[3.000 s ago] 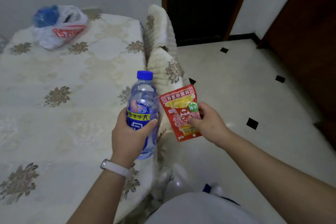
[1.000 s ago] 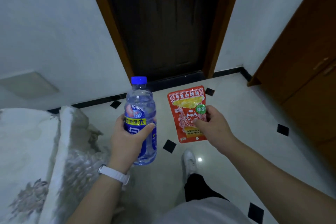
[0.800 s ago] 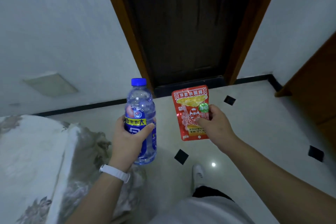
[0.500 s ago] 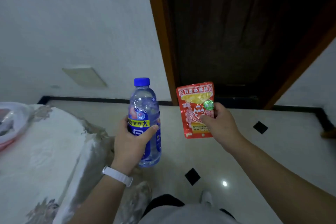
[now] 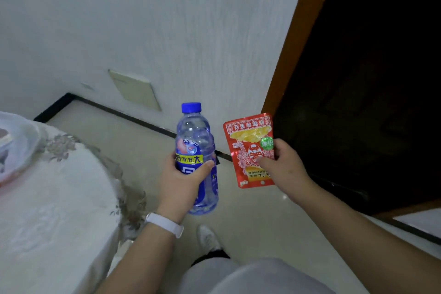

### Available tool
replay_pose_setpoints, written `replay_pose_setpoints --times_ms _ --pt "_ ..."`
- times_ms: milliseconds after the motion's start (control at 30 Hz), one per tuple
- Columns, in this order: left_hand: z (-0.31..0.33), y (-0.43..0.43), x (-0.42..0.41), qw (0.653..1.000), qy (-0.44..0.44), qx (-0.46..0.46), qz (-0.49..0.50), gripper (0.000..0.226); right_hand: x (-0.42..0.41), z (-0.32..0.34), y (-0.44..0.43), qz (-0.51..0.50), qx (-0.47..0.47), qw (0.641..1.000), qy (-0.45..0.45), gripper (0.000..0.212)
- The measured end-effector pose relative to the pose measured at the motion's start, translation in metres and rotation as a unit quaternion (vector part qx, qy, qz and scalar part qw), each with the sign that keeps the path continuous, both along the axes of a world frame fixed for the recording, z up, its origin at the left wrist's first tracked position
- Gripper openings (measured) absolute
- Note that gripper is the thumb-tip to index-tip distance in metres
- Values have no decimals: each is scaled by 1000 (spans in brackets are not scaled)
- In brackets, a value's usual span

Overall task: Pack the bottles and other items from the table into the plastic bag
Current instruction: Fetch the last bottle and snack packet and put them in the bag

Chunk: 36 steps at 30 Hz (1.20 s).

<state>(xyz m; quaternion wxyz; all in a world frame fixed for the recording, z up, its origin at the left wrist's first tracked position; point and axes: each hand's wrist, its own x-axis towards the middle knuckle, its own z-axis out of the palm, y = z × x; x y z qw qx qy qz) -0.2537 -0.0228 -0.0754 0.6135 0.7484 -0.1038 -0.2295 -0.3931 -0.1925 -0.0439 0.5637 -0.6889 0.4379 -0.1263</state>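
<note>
With the left hand (image 5: pixel 183 181) wrapped round a clear blue-capped plastic water bottle (image 5: pixel 196 157) and the right hand (image 5: pixel 284 167) pinching a flat red foil snack packet (image 5: pixel 250 150), both carried over the floor right of the cloth-covered desk (image 5: pixel 59 198), I'd worry that thin packet slips before reaching the crumpled plastic bag (image 5: pixel 16 143) at far left.

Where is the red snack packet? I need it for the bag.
In the head view, right of centre: the right hand holds the red snack packet upright, beside the water bottle.
</note>
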Motion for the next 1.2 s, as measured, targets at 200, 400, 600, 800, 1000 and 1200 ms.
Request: replay_pose_setpoints --times_ms 200,400,600,800,1000,1200 --pt "3 -22 100 999 10 -13 47 68 121 25 -40 59 -34 998 -13 25" --pt "9 -11 173 991 -3 18 134 66 214 12 -44 141 -20 990 -7 22" --pt "0 -6 221 972 -3 65 228 52 317 -11 -56 224 9 975 -7 21" --pt "4 -19 290 934 -11 117 338 54 441 -21 -77 340 52 938 -42 23" --pt "38 -33 352 879 -38 123 459 58 561 -4 -92 450 63 888 -72 30" --pt "44 -23 373 813 -38 80 576 55 625 -5 -71 534 54 842 -54 22"
